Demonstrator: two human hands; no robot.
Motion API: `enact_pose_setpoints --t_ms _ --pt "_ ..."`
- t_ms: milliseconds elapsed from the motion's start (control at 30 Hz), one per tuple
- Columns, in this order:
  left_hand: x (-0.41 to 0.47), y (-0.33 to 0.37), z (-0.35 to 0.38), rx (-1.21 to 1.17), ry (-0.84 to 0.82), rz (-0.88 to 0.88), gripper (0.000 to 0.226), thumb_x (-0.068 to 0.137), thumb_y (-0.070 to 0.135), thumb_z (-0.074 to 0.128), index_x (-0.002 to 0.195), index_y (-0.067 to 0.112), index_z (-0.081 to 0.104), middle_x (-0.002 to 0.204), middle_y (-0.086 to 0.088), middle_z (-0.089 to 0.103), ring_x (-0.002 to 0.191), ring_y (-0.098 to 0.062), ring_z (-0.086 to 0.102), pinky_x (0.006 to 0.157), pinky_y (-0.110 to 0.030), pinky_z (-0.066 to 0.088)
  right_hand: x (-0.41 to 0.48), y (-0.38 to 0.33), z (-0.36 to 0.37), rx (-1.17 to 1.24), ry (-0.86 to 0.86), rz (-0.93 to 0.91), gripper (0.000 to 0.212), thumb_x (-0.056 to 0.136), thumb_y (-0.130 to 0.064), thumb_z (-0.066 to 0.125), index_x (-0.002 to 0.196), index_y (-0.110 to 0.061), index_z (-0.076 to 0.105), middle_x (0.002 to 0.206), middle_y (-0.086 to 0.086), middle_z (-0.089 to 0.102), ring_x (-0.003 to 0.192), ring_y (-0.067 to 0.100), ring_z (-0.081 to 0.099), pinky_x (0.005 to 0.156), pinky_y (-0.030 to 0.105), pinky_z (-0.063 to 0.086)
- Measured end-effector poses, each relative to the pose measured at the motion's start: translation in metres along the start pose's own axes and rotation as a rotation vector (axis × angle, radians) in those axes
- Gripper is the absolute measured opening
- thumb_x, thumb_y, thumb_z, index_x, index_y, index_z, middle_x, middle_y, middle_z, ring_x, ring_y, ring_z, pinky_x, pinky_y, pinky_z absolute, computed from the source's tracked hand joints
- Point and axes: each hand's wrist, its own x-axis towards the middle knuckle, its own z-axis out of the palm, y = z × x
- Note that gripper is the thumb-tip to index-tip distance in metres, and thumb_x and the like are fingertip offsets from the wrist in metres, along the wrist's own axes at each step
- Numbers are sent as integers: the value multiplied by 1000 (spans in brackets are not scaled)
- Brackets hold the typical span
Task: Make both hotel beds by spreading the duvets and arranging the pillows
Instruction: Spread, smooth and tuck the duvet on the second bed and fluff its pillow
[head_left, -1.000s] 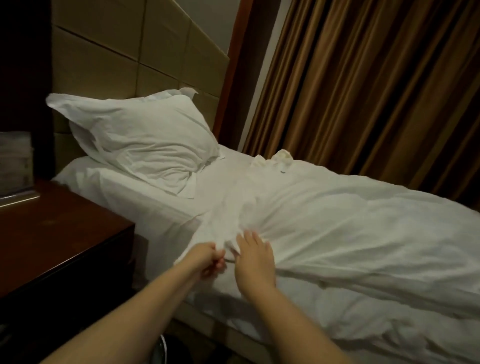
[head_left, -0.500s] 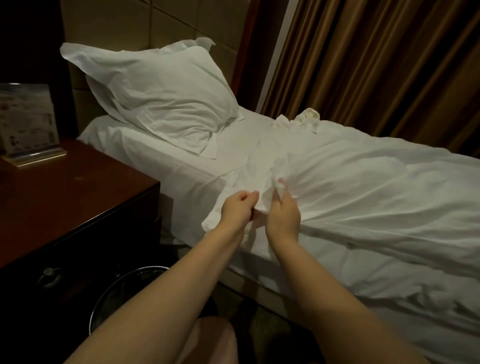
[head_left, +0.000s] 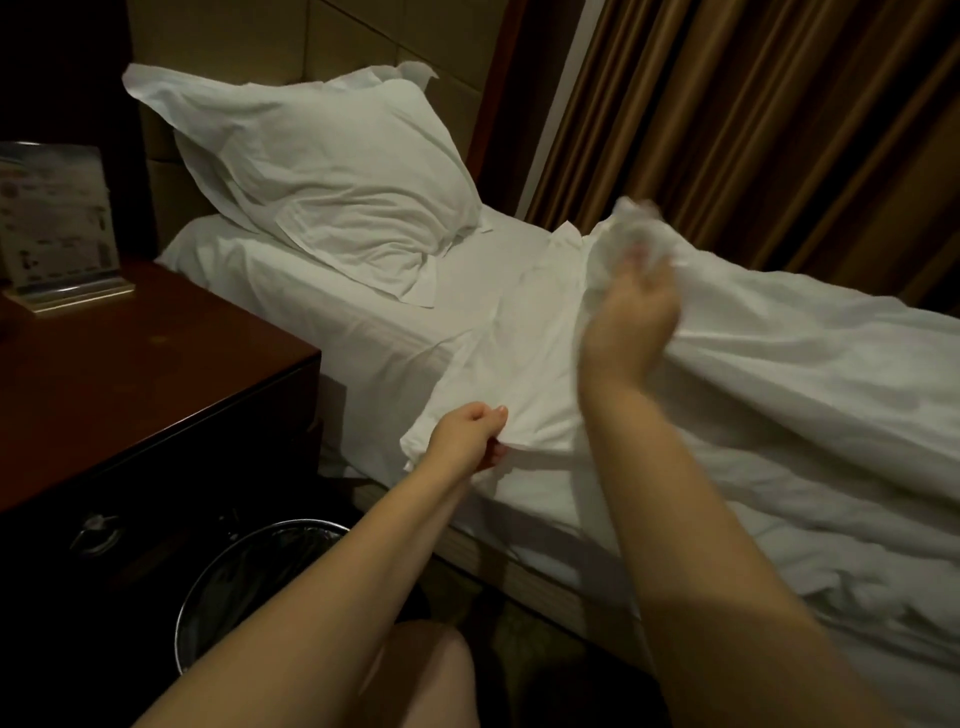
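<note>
at bed (head_left: 363, 338) edge | left hand (head_left: 470, 434) pinches duvet (head_left: 779, 389) corner | right hand (head_left: 631, 317) clutches raised fold, blurred

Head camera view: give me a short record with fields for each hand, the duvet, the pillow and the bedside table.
left hand: grips the near corner of the duvet
right hand: raised, blurred, seems to clutch a bunched duvet edge
duvet: white, wrinkled, not spread up to the pillow
pillow: white, propped at the headboard
bedside table: dark wood, holds a card stand
floor: bin in front of the table
</note>
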Motion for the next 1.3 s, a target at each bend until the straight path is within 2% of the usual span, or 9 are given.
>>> enact_pose_setpoints --t_ms 133,300,467,567,700,767,900,1100,1300 --pt "-2 8 -2 11 -81 -23 34 96 14 53 63 12 44 52 -3 44 45 -13 48 41 -17 41 -57 91 -20 -829 -603 -79 40 102 -19 32 140 -16 44 144 4 45 135 20 33 115 37 18" --pt "-1 8 -9 47 -143 -63 34 95 3 43 62 10 48 38 5 46 33 -4 43 37 -14 36 -59 94 -19 -1025 -799 -102 56 99 -21 34 152 -11 16 160 2 13 147 15 5 118 38 -1" --pt "0 22 -20 247 -216 47 25 95 8 51 72 14 58 60 3 61 55 -5 57 47 -12 44 -56 100 -22 -1226 -710 -223 57 91 -20 49 145 -16 33 149 7 36 135 25 33 107 37 29" --pt "21 27 -41 610 58 216 15 92 14 55 103 8 63 100 -12 65 89 -24 62 75 -23 50 -38 97 -20 -1107 -563 -58 27 96 -12 40 117 -10 57 119 15 60 108 33 54 79 34 38" --pt "37 5 -71 581 -46 -163 88 81 58 62 147 17 21 149 -12 33 129 -35 41 104 -45 37 -27 99 -20 -1094 -522 9 21 98 -18 40 103 -7 57 107 16 61 95 34 56 68 31 32" --pt "39 -19 -75 373 -212 -354 107 57 78 69 142 23 33 144 -7 43 122 -31 49 101 -49 39 -28 104 -19 -1081 -549 40 26 98 -32 44 103 -9 55 108 15 59 96 34 57 69 31 33" --pt "38 -31 -68 69 -230 -352 47 87 43 61 126 16 56 102 -4 66 87 -18 61 70 -29 52 -9 84 -13 -1088 -600 130 48 100 -42 38 123 -2 52 126 20 56 116 36 52 86 34 38" --pt "27 25 -66 -77 -339 -195 22 93 17 56 114 21 58 102 -3 66 88 -17 63 70 -31 57 75 -47 22 -509 20 74 35 102 -34 39 126 -11 50 105 -2 52 95 14 49 75 21 29" --pt "15 23 -51 10 -357 -170 9 94 18 55 90 17 63 64 3 67 57 -6 63 52 -20 51 -82 71 25 -834 -535 159 31 99 -37 43 121 -17 49 111 14 63 103 34 56 76 35 37"
